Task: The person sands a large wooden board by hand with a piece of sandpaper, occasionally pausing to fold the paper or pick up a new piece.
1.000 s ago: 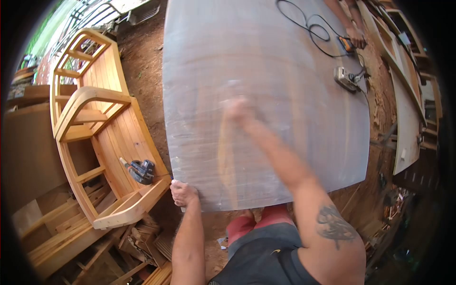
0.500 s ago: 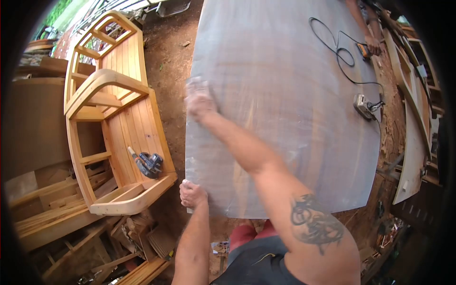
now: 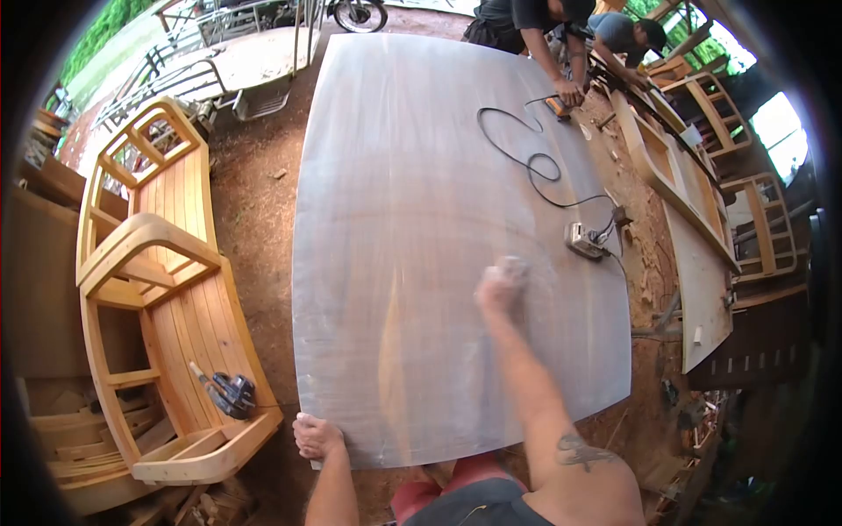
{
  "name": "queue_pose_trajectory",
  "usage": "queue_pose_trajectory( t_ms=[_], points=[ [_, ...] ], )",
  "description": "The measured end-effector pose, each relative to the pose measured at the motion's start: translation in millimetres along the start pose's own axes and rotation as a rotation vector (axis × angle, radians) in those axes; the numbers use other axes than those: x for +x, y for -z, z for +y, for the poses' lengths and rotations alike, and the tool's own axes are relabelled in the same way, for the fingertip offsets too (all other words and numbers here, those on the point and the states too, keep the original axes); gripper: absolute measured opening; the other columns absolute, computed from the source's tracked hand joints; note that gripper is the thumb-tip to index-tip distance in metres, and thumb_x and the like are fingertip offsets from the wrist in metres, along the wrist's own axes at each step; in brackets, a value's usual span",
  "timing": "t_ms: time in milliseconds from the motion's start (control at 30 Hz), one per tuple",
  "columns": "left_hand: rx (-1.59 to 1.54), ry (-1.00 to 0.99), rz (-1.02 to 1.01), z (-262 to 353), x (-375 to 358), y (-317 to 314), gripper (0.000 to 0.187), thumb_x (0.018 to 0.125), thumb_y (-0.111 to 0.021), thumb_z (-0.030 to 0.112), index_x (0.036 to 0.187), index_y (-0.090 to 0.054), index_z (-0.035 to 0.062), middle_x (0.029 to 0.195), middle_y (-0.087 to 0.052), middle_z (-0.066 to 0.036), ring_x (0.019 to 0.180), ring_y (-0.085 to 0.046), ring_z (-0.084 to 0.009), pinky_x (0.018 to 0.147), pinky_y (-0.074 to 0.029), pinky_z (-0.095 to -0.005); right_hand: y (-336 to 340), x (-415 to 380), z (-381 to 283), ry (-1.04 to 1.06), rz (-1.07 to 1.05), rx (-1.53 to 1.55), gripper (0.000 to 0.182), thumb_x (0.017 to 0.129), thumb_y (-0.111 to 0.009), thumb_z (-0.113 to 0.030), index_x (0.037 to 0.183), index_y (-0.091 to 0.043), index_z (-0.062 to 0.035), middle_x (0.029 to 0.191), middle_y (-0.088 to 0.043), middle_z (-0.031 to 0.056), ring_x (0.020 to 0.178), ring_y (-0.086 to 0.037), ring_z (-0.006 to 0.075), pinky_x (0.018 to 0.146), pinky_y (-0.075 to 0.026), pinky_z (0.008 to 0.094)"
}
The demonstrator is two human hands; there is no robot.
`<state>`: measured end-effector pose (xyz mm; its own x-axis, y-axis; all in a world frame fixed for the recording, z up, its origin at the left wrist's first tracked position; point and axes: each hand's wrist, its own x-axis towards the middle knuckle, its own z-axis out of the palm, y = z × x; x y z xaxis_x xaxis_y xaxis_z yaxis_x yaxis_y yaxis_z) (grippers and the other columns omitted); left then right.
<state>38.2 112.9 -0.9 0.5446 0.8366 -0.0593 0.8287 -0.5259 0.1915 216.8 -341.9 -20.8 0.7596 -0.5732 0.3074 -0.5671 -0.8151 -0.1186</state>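
A large wooden panel (image 3: 421,175), coated with pale dust or a whitish finish, fills the middle of the view. At its near left corner my left hand (image 3: 319,437) is closed, fingers curled around the edge. My right hand (image 3: 500,287) rests on the panel's surface, right of the middle, with that arm stretched forward. It is pressed down over something pale, which motion blur and the fingers hide. Whitish dust covers its fingers. Near the panel's right edge lies a grey power adapter or socket box (image 3: 586,240) with a black cord (image 3: 545,167).
Left of the panel stands a wooden bench frame (image 3: 189,298) with a dark cordless tool (image 3: 230,394) on its slats. Beyond the far right corner, a person's hands (image 3: 570,93) hold an orange-black tool (image 3: 558,107); another person (image 3: 618,39) bends nearby. Wooden frames (image 3: 675,167) line the right.
My right hand has swept from the panel's left edge across to right of the middle. My left hand stays on the near left corner. The view has shifted, showing more of the far side.
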Motion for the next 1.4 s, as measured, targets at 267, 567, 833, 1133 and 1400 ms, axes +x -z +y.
queue_pose_trajectory(
  t_ms=[267, 567, 833, 1133, 1400],
  points=[
    [0.015, -0.019, 0.075, -7.0, 4.2, -5.6, 0.050, 0.109, -0.041, 0.046, 0.093, -0.067, 0.0063, 0.095, -0.074, -0.017, 0.092, -0.070, -0.0428, 0.079, -0.050, -0.0588, 18.3, -121.3, -333.7, 0.874, -0.369, 0.437, 0.058, 0.106, -0.044, -0.024, 0.157, -0.042, 0.0027, 0.165, -0.040, 0.0238, 0.157, -0.030, 0.0403, 0.130, -0.020, 0.0562],
    [0.036, -0.058, 0.143, -10.6, 7.2, -16.6, 0.045, 0.109, -0.043, 0.043, 0.092, -0.069, 0.0108, 0.084, -0.074, -0.012, 0.079, -0.071, -0.0402, 0.069, -0.054, -0.0550, -28.0, -10.4, 110.9, 0.427, 0.320, -0.015, 0.024, 0.098, -0.058, -0.022, 0.110, -0.072, -0.0056, 0.123, -0.067, 0.0195, 0.118, -0.059, 0.0357, 0.100, -0.048, 0.0523],
    [0.061, 0.015, -0.024, 4.8, 3.1, 6.0, 0.055, 0.109, -0.035, 0.049, 0.103, -0.072, 0.0076, 0.104, -0.077, -0.018, 0.100, -0.071, -0.0433, 0.087, -0.051, -0.0595, 31.9, -149.6, -176.9, 0.454, -0.346, 0.349, 0.065, 0.103, -0.048, -0.026, 0.162, -0.035, -0.0018, 0.165, -0.039, 0.0229, 0.153, -0.037, 0.0401, 0.129, -0.019, 0.0565],
    [0.066, 0.046, -0.092, 10.3, 1.5, 12.0, 0.063, 0.110, -0.030, 0.051, 0.119, -0.073, 0.0063, 0.116, -0.076, -0.019, 0.109, -0.070, -0.0443, 0.095, -0.050, -0.0569, 36.8, -135.0, -125.7, 0.881, -0.652, 0.297, 0.037, 0.091, -0.055, -0.015, 0.126, -0.062, -0.0019, 0.127, -0.060, 0.0217, 0.117, -0.058, 0.0365, 0.104, -0.045, 0.0492],
    [0.038, 0.058, -0.104, 12.1, -1.8, 15.0, 0.061, 0.110, -0.030, 0.051, 0.115, -0.072, 0.0069, 0.116, -0.076, -0.018, 0.109, -0.069, -0.0431, 0.095, -0.049, -0.0583, 19.6, -53.8, 108.0, 0.092, -0.105, -0.024, 0.067, 0.104, -0.055, -0.037, 0.158, -0.043, 0.0005, 0.161, -0.043, 0.0290, 0.154, -0.033, 0.0471, 0.128, -0.017, 0.0602]
  ],
)
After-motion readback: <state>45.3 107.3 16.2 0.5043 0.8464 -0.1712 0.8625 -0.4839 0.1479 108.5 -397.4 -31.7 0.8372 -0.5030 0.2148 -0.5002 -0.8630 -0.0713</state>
